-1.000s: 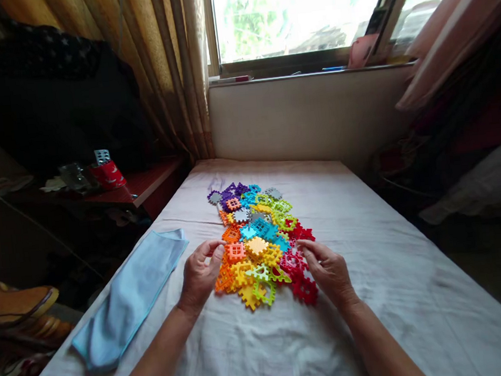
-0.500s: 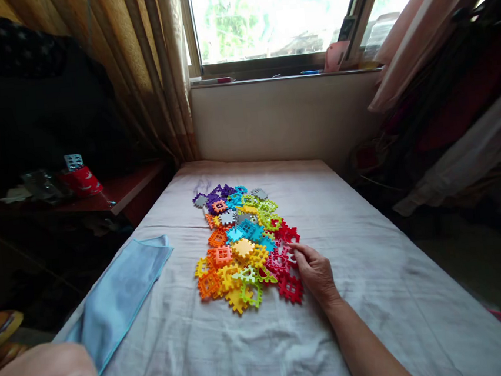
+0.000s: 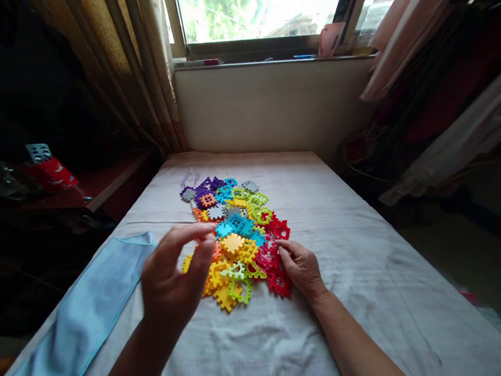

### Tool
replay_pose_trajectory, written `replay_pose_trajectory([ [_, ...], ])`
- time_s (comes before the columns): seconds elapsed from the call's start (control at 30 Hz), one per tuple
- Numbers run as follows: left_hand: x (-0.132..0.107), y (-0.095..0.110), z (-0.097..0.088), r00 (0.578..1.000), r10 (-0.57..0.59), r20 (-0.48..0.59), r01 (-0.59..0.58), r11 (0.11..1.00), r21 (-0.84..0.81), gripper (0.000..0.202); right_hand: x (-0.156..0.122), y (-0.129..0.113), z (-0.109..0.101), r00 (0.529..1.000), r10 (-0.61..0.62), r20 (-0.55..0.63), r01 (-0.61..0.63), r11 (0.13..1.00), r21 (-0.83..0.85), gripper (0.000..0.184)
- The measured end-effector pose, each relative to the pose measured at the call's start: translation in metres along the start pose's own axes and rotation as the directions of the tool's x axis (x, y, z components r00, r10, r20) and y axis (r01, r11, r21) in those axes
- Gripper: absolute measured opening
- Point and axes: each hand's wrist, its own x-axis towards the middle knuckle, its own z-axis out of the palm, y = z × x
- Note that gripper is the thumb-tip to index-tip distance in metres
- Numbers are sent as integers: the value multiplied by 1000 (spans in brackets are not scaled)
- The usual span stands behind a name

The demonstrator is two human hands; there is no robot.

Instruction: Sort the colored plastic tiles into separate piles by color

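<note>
A heap of colourful interlocking plastic pieces with toothed edges lies in the middle of the pale sheet [image 3: 360,319]. My right hand [image 3: 300,266] is at the heap's right edge, thumb and forefinger closed on a pink interlocking piece [image 3: 268,258]. Red pieces [image 3: 279,283] lie just beside these fingers. Above the heap's left side hovers my left hand [image 3: 174,272], fingers curved, a gap between thumb and forefinger, nothing in it. It hides part of the orange pieces. Light yellow [image 3: 233,243], blue [image 3: 237,223] and purple pieces [image 3: 208,186] show further in.
A light blue cloth [image 3: 85,310] lies along the left side of the sheet. Left of the bed, a dark red table [image 3: 112,180] bears a red container [image 3: 52,174]. Clothes [image 3: 440,134] hang at the right. A window sill [image 3: 256,63] runs across the back.
My left hand has come from the lower left corner to above the heap. My right hand stays at the pink and red pieces. The view has shifted slightly.
</note>
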Motion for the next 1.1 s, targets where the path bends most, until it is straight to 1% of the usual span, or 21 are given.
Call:
replay_pose_trajectory([
  [0.03,6,-15,16,989,22,145,-27,999,32,30,-1,-3,0,998,-30,49,31,999,-22,29],
  [0.07,6,-30,30,960,47,275,-70,995,73,35,-2,-6,-1,992,-68,106,73,996,-46,28],
  [0.1,1,-45,42,917,65,392,-122,985,122,43,-4,-9,-1,979,-112,169,126,989,-74,27],
  [0.13,-8,-59,51,856,71,513,-182,968,171,54,-6,-12,-1,959,-157,236,186,977,-107,28],
  [0.17,-20,-71,57,802,73,593,-249,943,221,65,-9,-14,-1,933,-195,303,247,958,-143,35],
  [0.2,-31,-80,62,763,72,642,-311,912,268,72,-11,-17,0,906,-220,361,300,936,-184,45],
  [0.23,-42,-86,65,734,70,676,-363,881,303,75,-13,-19,1,886,-226,405,337,914,-226,56],
  [0.27,-49,-91,67,722,73,688,-399,856,329,75,-14,-20,2,873,-219,436,358,895,-268,64],
  [0.3,-52,-95,68,720,78,689,-425,835,350,72,-14,-21,4,868,-204,453,367,878,-307,68],
  [0.37,-47,-101,73,730,102,676,-455,810,369,64,-6,-21,9,868,-177,464,372,851,-370,67],
  [0.47,-20,-113,86,752,129,646,-469,794,387,58,23,-16,21,856,-181,483,404,818,-409,60],
  [0.53,1,-121,98,771,114,626,-453,790,414,54,48,-12,30,854,-185,487,414,809,-418,56],
  [0.63,24,-128,114,784,57,618,-410,795,447,54,82,-5,41,871,-160,463,383,813,-438,55],
  [0.7,33,-131,116,789,28,614,-384,802,457,57,98,1,44,890,-150,431,352,826,-440,54],
  [0.77,41,-138,108,816,21,578,-356,805,474,59,109,11,41,916,-161,367,320,845,-428,48],
  [0.83,54,-152,93,873,7,487,-300,796,525,58,117,26,34,957,-148,251,248,868,-431,42],
  [0.9,74,-174,75,936,-84,342,-159,765,624,61,124,45,26,994,-59,95,97,879,-467,41],
  [0.93,86,-187,68,947,-147,287,-84,746,661,64,127,54,24,1000,6,21,5,872,-490,43],
  [1.0,114,-211,59,928,-268,259,17,724,689,68,133,70,23,988,133,-82,-157,841,-517,47],
  [1.03,128,-222,57,911,-323,258,61,721,690,68,136,75,24,980,169,-106,-199,829,-523,48],
  [1.1,151,-239,62,875,-408,262,135,724,677,67,140,81,31,977,183,-109,-213,825,-523,49],
])
